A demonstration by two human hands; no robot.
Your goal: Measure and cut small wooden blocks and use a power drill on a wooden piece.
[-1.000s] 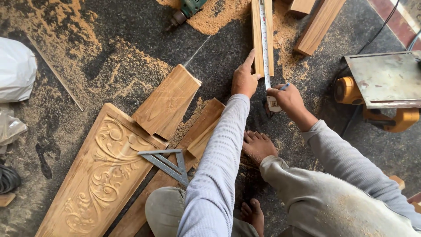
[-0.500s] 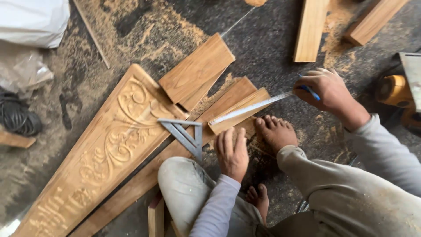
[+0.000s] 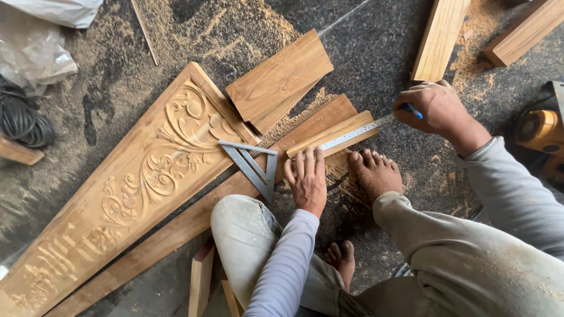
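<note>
A long carved wooden panel (image 3: 135,194), worked with scrolling leaf relief, lies slantwise across a dark stone floor (image 3: 376,53) strewn with sawdust. Beside it, a long plank (image 3: 194,220) runs at the same slant beneath a metal triangular square (image 3: 254,163), while a shorter flat board (image 3: 279,82) rests at the panel's upper end. The person sits on the floor, bare right foot (image 3: 375,173) planted just beside a narrow wood strip (image 3: 335,135) that lies on the plank's upper end. The left hand (image 3: 306,179) presses flat, fingers spread, its grip open, fingertips at the strip's lower end. The right hand (image 3: 433,108) is closed around a blue pen (image 3: 411,110) and pinches the end of a steel ruler (image 3: 355,132), which lies along the top of the strip. Two more timber lengths (image 3: 440,38) sit at the top edge, a coil of black cable (image 3: 20,120) and crumpled plastic sheeting (image 3: 35,53) at far left, and a yellow power tool (image 3: 540,132) at far right.
</note>
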